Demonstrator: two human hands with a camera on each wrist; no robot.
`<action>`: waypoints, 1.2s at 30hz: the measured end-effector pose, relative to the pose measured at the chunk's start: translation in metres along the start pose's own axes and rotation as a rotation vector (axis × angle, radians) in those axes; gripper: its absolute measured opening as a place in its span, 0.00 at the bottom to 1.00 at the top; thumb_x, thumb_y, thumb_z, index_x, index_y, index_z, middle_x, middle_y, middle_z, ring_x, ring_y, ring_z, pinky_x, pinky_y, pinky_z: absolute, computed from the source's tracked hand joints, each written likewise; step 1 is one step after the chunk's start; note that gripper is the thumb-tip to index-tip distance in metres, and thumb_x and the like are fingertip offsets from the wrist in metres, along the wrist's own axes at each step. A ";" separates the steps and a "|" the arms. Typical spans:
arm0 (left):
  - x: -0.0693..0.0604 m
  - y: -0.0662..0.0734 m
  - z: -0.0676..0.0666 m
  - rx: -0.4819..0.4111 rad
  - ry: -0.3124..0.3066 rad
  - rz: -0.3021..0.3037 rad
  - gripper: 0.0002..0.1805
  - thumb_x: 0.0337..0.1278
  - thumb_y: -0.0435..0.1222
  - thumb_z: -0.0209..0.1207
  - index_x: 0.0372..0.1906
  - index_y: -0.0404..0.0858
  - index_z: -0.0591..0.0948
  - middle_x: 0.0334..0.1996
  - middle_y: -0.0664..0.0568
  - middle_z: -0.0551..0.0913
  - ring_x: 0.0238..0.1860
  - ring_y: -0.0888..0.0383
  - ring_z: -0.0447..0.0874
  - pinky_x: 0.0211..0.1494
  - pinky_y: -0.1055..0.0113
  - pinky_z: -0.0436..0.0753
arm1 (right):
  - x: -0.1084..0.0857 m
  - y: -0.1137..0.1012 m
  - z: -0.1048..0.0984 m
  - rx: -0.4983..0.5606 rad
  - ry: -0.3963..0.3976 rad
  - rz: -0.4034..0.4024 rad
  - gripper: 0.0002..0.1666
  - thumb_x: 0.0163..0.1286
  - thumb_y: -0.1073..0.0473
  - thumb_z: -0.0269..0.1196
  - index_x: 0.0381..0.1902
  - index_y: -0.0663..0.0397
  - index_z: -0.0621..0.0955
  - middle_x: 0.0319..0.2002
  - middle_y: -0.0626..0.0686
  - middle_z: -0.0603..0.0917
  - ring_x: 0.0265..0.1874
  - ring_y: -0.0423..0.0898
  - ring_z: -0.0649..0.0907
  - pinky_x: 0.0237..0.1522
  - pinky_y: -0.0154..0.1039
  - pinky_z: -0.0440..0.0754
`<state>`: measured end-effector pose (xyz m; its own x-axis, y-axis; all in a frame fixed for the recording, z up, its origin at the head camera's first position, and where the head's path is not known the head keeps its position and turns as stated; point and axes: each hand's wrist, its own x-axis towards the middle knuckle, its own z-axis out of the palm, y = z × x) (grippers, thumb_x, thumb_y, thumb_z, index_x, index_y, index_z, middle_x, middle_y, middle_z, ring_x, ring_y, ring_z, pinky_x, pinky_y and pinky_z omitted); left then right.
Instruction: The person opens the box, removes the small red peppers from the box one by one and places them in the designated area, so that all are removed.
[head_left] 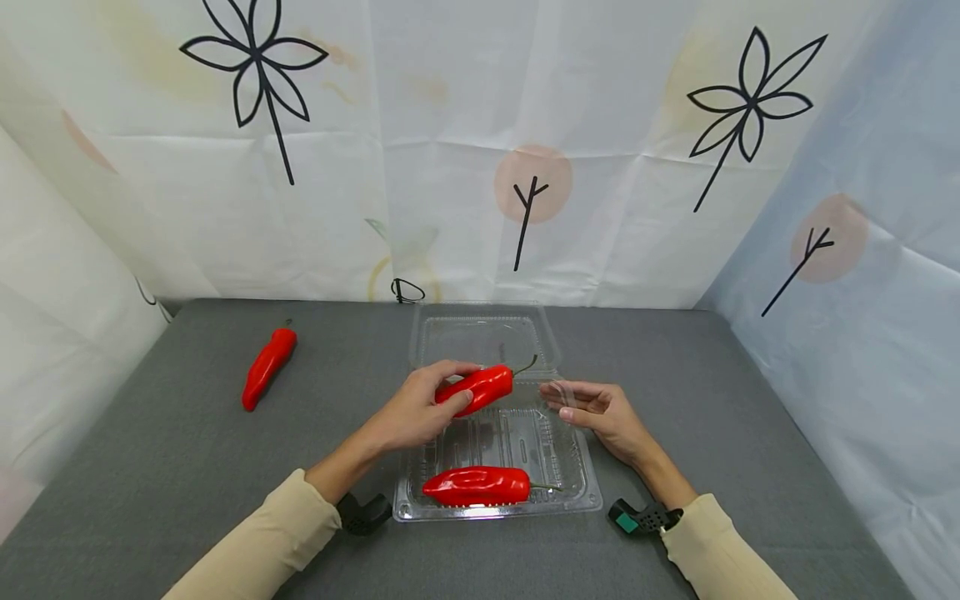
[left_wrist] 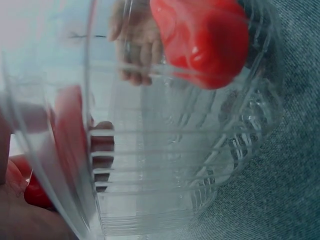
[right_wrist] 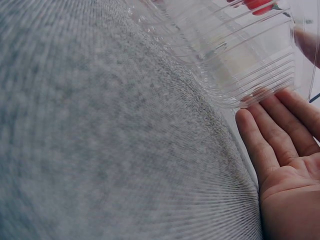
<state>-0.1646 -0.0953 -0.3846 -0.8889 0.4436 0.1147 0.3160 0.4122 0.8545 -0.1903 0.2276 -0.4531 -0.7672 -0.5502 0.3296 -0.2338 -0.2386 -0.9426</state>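
A red chili pepper (head_left: pixel 489 385) with a dark curved stem is gripped by my left hand (head_left: pixel 420 406) above the clear plastic container (head_left: pixel 592 500). A second red pepper (head_left: pixel 480 486) lies in the container's front part, its stem pointing right; the left wrist view shows this pepper (left_wrist: pixel 205 42) large through the plastic wall. At the container's right side my right hand (head_left: pixel 596 412) has its fingers extended. In the right wrist view the fingertips (right_wrist: pixel 247 117) are right by the ribbed plastic wall; whether they press on it I cannot tell.
A third red pepper (head_left: pixel 270 367) lies at the left on the grey table cloth (head_left: pixel 187 467). The container's lid (head_left: pixel 480 333) is folded open towards the back. White patterned fabric (head_left: pixel 450 208) hangs behind the table and at both sides.
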 end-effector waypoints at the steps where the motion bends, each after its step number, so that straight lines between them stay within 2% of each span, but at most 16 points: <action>1: 0.000 0.000 0.000 -0.010 0.000 0.000 0.23 0.68 0.32 0.58 0.67 0.37 0.76 0.58 0.43 0.79 0.44 0.50 0.81 0.41 0.62 0.85 | 0.000 0.000 0.000 -0.001 0.004 0.005 0.25 0.70 0.77 0.59 0.62 0.86 0.69 0.60 0.71 0.79 0.61 0.58 0.80 0.62 0.46 0.77; 7: 0.000 -0.001 0.000 -0.060 0.002 -0.004 0.23 0.69 0.32 0.55 0.67 0.36 0.75 0.57 0.41 0.79 0.36 0.44 0.83 0.35 0.60 0.85 | -0.001 0.000 0.000 -0.013 0.030 0.050 0.26 0.69 0.76 0.61 0.62 0.84 0.71 0.60 0.69 0.80 0.61 0.59 0.80 0.62 0.48 0.76; 9: 0.000 -0.001 0.000 -0.059 0.005 -0.002 0.23 0.69 0.33 0.56 0.67 0.37 0.75 0.57 0.42 0.79 0.38 0.44 0.82 0.34 0.60 0.85 | -0.001 0.000 0.000 -0.018 0.029 0.050 0.26 0.69 0.76 0.61 0.62 0.84 0.71 0.60 0.69 0.80 0.61 0.59 0.80 0.62 0.48 0.76; 12: 0.001 -0.001 0.000 -0.050 0.012 0.009 0.24 0.69 0.37 0.58 0.67 0.37 0.75 0.56 0.44 0.80 0.41 0.47 0.81 0.37 0.60 0.84 | -0.001 0.000 0.000 -0.023 0.028 0.049 0.26 0.69 0.75 0.61 0.62 0.84 0.70 0.60 0.69 0.80 0.61 0.60 0.80 0.62 0.48 0.77; 16: 0.002 -0.003 0.001 -0.019 0.025 0.033 0.28 0.64 0.41 0.66 0.66 0.37 0.76 0.55 0.47 0.82 0.46 0.52 0.81 0.45 0.61 0.83 | -0.001 -0.001 0.000 -0.019 0.035 0.056 0.27 0.69 0.74 0.63 0.62 0.83 0.71 0.60 0.68 0.80 0.61 0.58 0.81 0.62 0.48 0.77; 22: 0.002 -0.004 0.001 -0.002 0.035 0.053 0.31 0.59 0.39 0.70 0.66 0.36 0.75 0.56 0.45 0.81 0.48 0.51 0.81 0.48 0.59 0.83 | 0.000 0.000 0.000 -0.015 0.030 0.046 0.26 0.69 0.75 0.62 0.62 0.83 0.71 0.60 0.66 0.81 0.61 0.57 0.81 0.62 0.48 0.76; 25: 0.001 -0.003 0.000 -0.010 0.042 0.040 0.32 0.58 0.38 0.71 0.67 0.37 0.75 0.57 0.45 0.80 0.50 0.50 0.80 0.48 0.59 0.83 | 0.000 0.001 0.000 -0.019 0.024 0.035 0.26 0.69 0.76 0.61 0.62 0.84 0.71 0.60 0.67 0.81 0.61 0.57 0.81 0.62 0.48 0.76; 36: -0.004 -0.005 -0.012 -0.047 0.156 0.004 0.30 0.55 0.37 0.73 0.64 0.42 0.80 0.55 0.46 0.82 0.48 0.48 0.80 0.44 0.60 0.84 | 0.000 0.000 0.000 0.016 0.030 0.038 0.26 0.68 0.75 0.62 0.62 0.85 0.71 0.60 0.70 0.79 0.61 0.59 0.80 0.62 0.48 0.76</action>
<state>-0.1661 -0.1087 -0.3830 -0.9297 0.3143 0.1922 0.3068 0.3717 0.8762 -0.1900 0.2275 -0.4530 -0.7932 -0.5347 0.2913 -0.1944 -0.2310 -0.9533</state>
